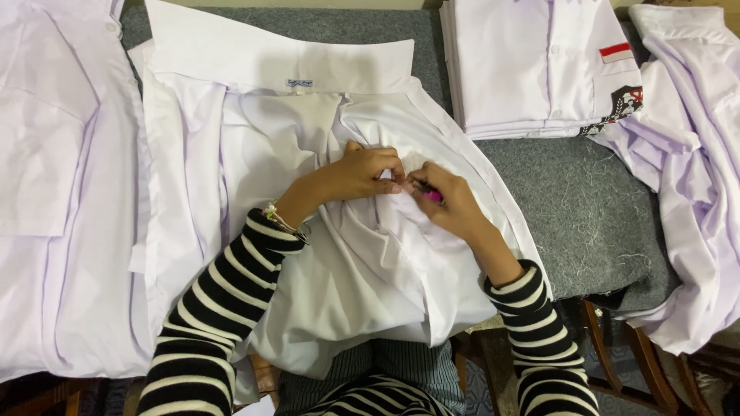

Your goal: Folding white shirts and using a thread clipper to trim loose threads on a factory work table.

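White shirt (pixel 308 154) bunched between both hands, left fingers (pixel 385 173) pinched on fabric, right fingers (pixel 432 189) clamped around small pink tool (pixel 432 196).

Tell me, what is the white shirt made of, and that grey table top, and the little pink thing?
The white shirt looks like thin woven cloth, matt; it creases and bunches softly. The grey table cover seems felt or carpet, fuzzy, with loose threads on it. The pink tool in the right hand looks like shiny plastic, mostly hidden.

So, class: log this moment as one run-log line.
left hand: pinches white shirt | right hand: holds pink tool | folded shirts: beside
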